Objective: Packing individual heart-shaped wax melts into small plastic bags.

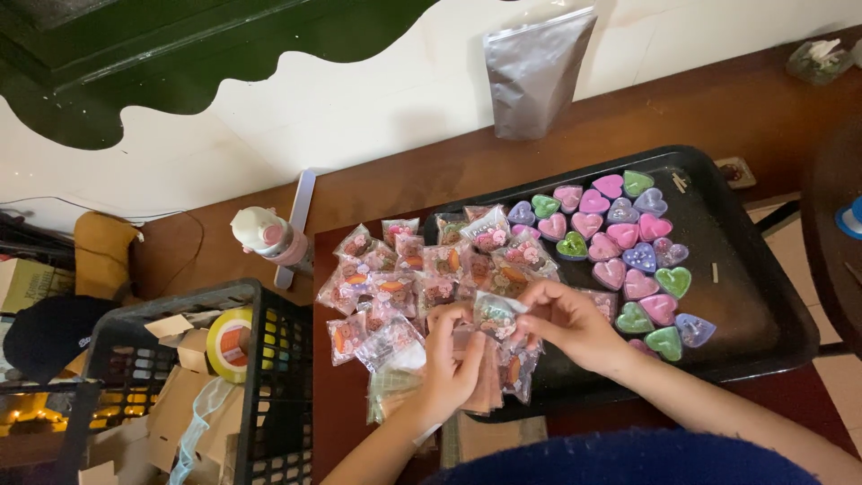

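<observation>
Both hands pinch one small clear plastic packet with a colourful charm inside (496, 314) — right hand (575, 325) grips its right end, left hand (449, 359) its lower left, so its long axis runs left-right between the fingertips. It sits over the near-left corner of the black tray (763, 296), above the pile of filled packets (404, 278) — heart-shaped pastel plastic cases (628, 242) lie further right.

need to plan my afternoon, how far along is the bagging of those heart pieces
Done: a pile of sealed packets left of the black tray. In hand: both hands, left hand and right hand, pinch one small packet. Left: about two dozen loose hearts on the tray.
</observation>
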